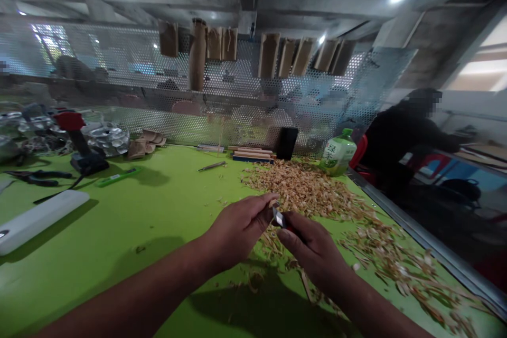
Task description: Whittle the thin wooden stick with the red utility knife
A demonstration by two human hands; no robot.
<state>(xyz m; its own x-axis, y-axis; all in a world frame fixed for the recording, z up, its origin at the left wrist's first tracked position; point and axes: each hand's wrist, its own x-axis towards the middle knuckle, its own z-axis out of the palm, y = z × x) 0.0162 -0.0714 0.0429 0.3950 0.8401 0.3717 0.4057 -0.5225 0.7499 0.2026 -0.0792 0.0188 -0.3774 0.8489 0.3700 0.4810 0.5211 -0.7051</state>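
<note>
Near the middle of the green table my two hands meet. My left hand is closed around a small piece of wood, of which only a pale tip shows past the thumb. In my right hand is a carving knife, its short bright blade pointing toward the wood and touching or almost touching it. Most of the knife's handle is hidden by my fingers; a bit of red shows. A heap of wood shavings lies just beyond my hands, and curled strips are scattered below and to the right.
On the left are a red and black cordless drill, pliers, a green cutter and a white case. A pen, dark phone and green bottle stand or lie toward the back. A person sits at right, beyond the metal table edge.
</note>
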